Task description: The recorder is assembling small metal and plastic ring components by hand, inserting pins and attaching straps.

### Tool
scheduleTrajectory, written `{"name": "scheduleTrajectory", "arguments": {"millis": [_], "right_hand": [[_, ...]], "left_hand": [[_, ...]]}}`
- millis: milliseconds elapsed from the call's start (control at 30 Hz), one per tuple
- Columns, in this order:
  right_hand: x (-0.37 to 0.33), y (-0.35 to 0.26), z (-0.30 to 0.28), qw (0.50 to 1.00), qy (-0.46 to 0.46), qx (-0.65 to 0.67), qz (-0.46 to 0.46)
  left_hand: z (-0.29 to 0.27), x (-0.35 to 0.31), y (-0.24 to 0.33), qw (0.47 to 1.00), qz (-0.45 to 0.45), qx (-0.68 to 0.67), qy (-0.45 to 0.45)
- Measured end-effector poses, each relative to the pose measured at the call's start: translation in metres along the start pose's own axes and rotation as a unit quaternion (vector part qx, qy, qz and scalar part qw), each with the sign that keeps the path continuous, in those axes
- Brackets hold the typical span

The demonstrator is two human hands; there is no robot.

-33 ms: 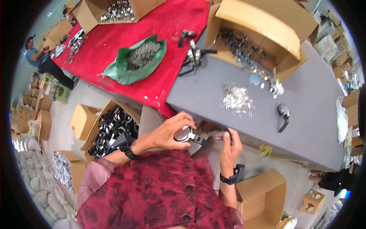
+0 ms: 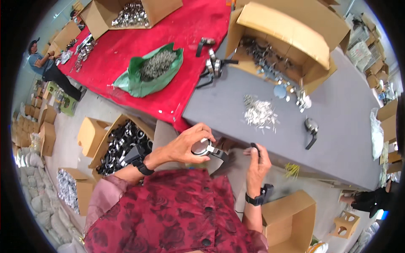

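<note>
My left hand point(image 2: 190, 145), its fingers curled around the rim, holds a round silver-edged piece with a black band point(image 2: 201, 147). The black band curves from the piece's right side toward my right hand, with a gap between. My right hand point(image 2: 257, 162) pinches a small dark piece point(image 2: 255, 147) between thumb and fingers; its exact kind is hard to make out. Both hands are in front of my body, near the edge of the grey table point(image 2: 228, 114). A similar round metal piece with a black tail point(image 2: 311, 128) lies at the table's right.
Small silvery strips point(image 2: 259, 113) are heaped on the grey table, before a carton of metal parts point(image 2: 287, 31). A green bag of small metal pieces point(image 2: 139, 86) sits on red cloth point(image 2: 198, 25). Cartons point(image 2: 291, 208) flank me. A person point(image 2: 46, 65) stands at far left.
My right hand has shifted slightly right and down, a little farther from the left. My left hand keeps its grip on the round piece.
</note>
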State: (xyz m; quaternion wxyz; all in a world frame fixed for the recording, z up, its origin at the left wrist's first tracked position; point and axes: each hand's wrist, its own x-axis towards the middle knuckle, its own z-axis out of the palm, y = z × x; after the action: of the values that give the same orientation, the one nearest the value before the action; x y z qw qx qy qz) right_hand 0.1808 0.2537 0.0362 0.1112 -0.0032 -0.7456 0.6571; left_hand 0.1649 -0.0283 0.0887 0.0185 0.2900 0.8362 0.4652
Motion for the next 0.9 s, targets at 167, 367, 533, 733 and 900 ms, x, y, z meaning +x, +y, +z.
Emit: {"name": "scheduleTrajectory", "arguments": {"millis": [167,367,533,733,900], "right_hand": [[0.062,0.01,-0.055,0.956,0.076,-0.247,-0.137],[0.107,0.066,-0.082,0.891,0.098,-0.412,-0.161],[0.11,0.06,-0.072,0.879,0.125,-0.427,-0.173],[0.105,0.057,-0.069,0.883,0.136,-0.428,-0.138],[0.102,0.061,-0.067,0.873,0.146,-0.442,-0.147]], "left_hand": [[-0.038,0.053,-0.037,0.999,0.03,0.044,-0.013],[-0.046,0.113,-0.097,0.992,0.083,0.058,-0.081],[-0.045,0.136,-0.116,0.968,0.148,0.135,-0.15],[-0.045,0.118,-0.111,0.974,0.11,0.158,-0.118],[-0.102,0.129,-0.1,0.982,0.13,0.128,-0.056]]}}
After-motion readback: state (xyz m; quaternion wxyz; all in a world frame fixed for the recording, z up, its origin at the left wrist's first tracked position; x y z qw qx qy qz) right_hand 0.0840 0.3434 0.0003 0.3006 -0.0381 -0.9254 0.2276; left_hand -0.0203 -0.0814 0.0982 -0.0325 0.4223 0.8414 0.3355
